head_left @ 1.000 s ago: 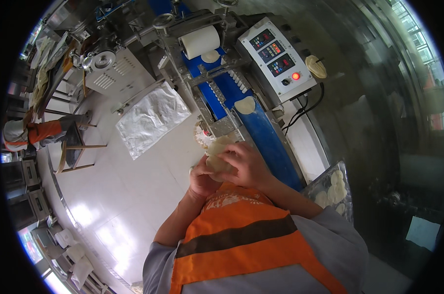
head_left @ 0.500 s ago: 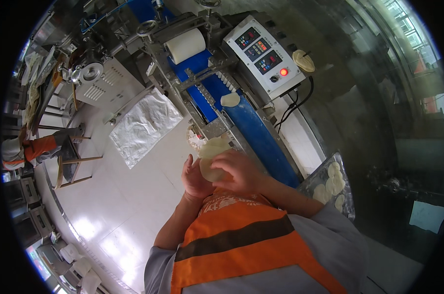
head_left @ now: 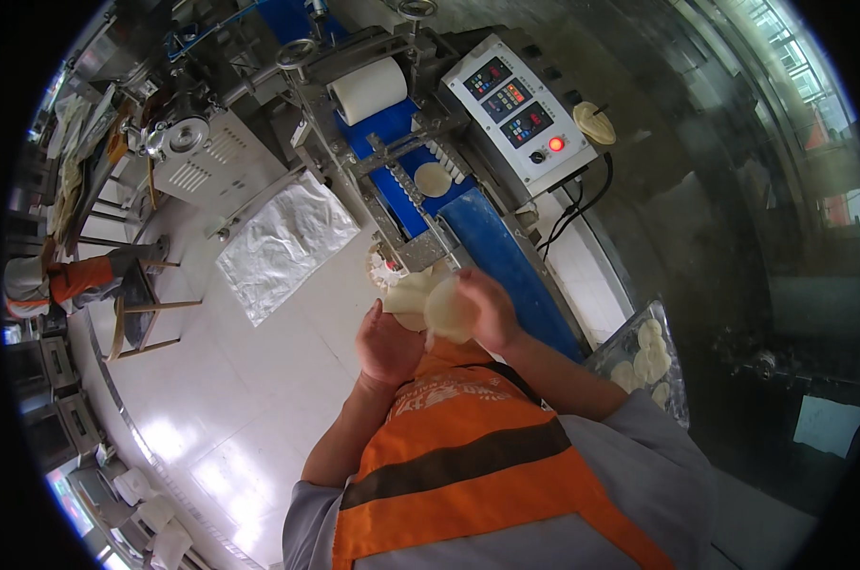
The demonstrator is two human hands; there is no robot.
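In front of my apron, my left hand [head_left: 388, 346] is cupped, palm up, at the lower left of several pale, thin dough rounds [head_left: 408, 294] and supports them; most of its fingers are hidden. My right hand [head_left: 490, 310] is closed on the edge of another dough round [head_left: 444, 306], which stands tilted beside the ones in my left hand. A single flat dough round [head_left: 433, 180] lies on the blue belt [head_left: 389, 185] of the machine just ahead.
A white roller [head_left: 368, 91] spans the belt. Right of it is a control box [head_left: 520, 112] with a lit red button. The lower blue belt [head_left: 506, 266] slopes toward me. A clear plastic sheet [head_left: 681, 380] carries more rounds at right. A silvery sheet [head_left: 287, 247] lies at left.
My right hand has moved right and now holds a dough round apart from the left palm. The round at the belt's end is gone, and another lies farther up the belt.
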